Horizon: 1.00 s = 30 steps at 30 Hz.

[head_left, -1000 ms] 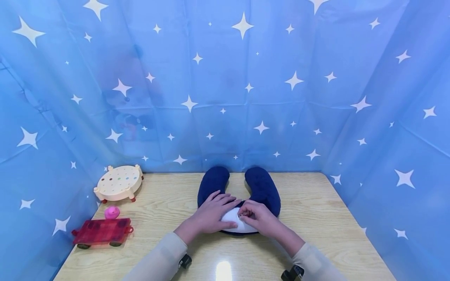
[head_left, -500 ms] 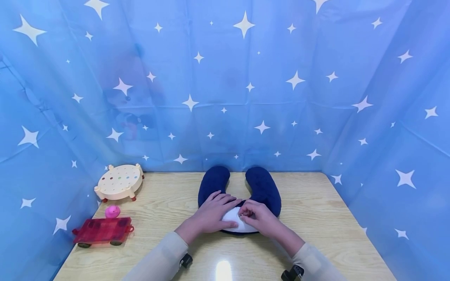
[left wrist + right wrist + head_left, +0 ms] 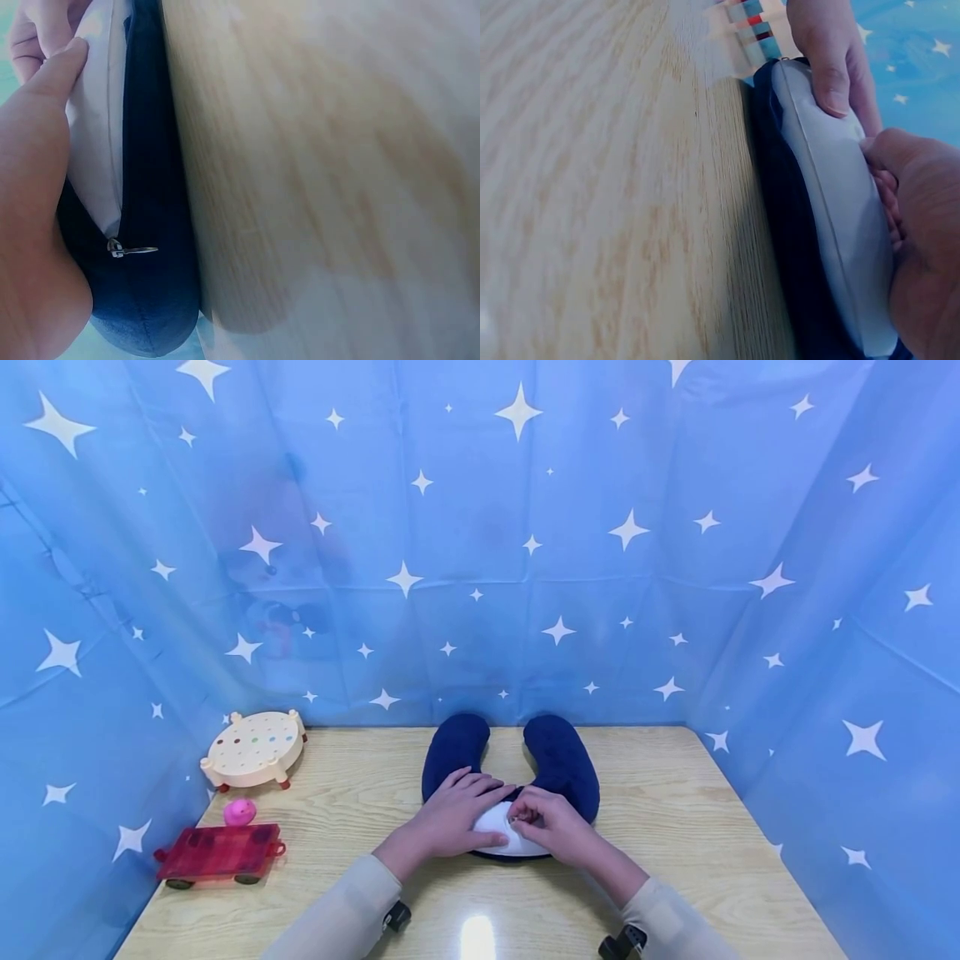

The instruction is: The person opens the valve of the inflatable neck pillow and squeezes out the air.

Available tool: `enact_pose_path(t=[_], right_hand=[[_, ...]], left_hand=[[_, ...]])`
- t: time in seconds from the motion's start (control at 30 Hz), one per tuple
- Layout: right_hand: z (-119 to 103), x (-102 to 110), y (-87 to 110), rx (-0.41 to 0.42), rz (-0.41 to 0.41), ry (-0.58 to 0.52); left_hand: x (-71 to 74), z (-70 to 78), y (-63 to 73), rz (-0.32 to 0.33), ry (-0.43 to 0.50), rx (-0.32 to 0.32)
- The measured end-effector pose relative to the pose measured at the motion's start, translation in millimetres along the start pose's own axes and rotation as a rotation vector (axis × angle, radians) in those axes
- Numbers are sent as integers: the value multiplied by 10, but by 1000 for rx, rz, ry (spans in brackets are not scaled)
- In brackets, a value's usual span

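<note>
Lower centre, we judge the navy neck pillow (image 3: 564, 753) light, squishy, best gripped by its curved ends; left hand (image 3: 452, 817) lies fingers extended, right hand's (image 3: 558, 828) curl, pinch unclear.

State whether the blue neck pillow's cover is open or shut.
Open: the blue cover gapes, white inner cushion showing, with the zipper pull at the gap's end.

A blue, star-printed curtain (image 3: 480, 535) hangs behind a wooden table (image 3: 360, 777). At the table's far left corner stands a round, spotted cream stool (image 3: 255, 752); nearer the front sit a small pink toy (image 3: 239, 812) and a red wheeled cart (image 3: 220, 852).
</note>
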State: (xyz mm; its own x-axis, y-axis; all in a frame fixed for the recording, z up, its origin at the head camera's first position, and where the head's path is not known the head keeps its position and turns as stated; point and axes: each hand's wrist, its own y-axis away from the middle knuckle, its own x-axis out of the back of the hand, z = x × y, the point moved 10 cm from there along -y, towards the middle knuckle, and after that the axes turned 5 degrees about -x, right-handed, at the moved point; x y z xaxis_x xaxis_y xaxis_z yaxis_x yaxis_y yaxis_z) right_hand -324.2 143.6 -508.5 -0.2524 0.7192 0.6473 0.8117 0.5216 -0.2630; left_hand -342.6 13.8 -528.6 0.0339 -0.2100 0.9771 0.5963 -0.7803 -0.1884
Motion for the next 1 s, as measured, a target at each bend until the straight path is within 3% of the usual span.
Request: enact_pose_path(t=[0.5,1.0], right_hand=[[30,-29,-1,-20,-6,-1],[28,-50,1,-23,-9,11]], left_hand=[[-40,-16,-8,-5,-12,1],[17,31,-1,-8,-8,-2]])
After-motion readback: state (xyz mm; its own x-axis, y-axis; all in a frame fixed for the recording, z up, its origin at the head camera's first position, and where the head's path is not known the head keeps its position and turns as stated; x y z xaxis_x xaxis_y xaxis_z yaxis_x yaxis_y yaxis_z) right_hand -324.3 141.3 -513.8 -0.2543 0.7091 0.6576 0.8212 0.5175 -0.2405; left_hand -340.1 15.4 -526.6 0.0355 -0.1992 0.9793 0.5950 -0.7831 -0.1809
